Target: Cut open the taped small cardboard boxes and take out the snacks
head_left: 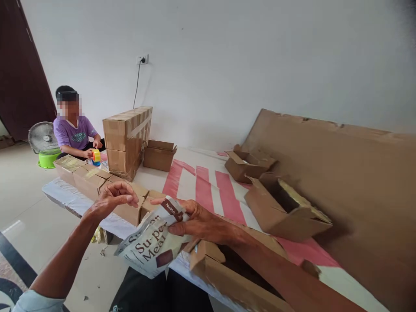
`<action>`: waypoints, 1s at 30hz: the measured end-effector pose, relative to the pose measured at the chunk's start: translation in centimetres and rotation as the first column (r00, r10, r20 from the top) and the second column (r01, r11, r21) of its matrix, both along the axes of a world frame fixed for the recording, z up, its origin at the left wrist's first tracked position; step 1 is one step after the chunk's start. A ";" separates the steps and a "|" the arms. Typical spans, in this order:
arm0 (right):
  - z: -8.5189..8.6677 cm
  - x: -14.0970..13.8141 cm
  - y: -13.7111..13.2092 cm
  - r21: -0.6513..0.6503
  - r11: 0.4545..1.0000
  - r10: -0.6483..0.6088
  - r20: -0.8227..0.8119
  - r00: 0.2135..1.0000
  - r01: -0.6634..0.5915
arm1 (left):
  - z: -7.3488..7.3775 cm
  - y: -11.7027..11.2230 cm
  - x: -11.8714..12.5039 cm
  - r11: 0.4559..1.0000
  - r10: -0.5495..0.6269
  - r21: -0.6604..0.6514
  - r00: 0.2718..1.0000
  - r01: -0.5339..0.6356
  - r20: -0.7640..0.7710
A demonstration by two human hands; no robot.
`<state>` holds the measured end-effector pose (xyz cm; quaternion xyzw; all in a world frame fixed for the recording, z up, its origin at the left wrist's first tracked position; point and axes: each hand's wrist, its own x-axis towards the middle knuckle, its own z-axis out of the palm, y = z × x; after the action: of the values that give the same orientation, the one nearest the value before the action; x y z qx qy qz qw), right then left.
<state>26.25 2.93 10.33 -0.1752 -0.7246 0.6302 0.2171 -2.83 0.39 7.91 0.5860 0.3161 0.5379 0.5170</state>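
White plastered wall (227, 65), large flat brown cardboard panel (351, 182) in front of it, low platform with a pink-and-white striped cover (204, 186): 1 white printed film pouch (151, 249) held over the near edge.
Pouch location: in front of the wearer, just left of the open rectangular brown cardboard box (237, 281). Right hand (206, 223): closed in a pinch, thumb across the printed front, fingers behind. Left hand (117, 196): half open, fingers curled, holding nothing, near the pouch but apart from it. Handling (estimated): fairly light, soft, somewhat slippery; contents may shift; film could puncture on sharp edges. Recommended hold: upper edge by the dark brown label (173, 209), with 1 palm supporting the base.
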 end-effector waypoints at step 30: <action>-3.9 3.0 -5.5 -0.214 0.815 -0.564 -0.080 0.822 0.538 | 4.3 -9.6 10.3 0.926 0.225 0.366 0.910 -0.089 -0.349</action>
<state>29.24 -2.58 6.46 -0.3524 -0.5648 0.6143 0.4237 7.47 -9.22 12.17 0.7329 0.3599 0.4995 0.2894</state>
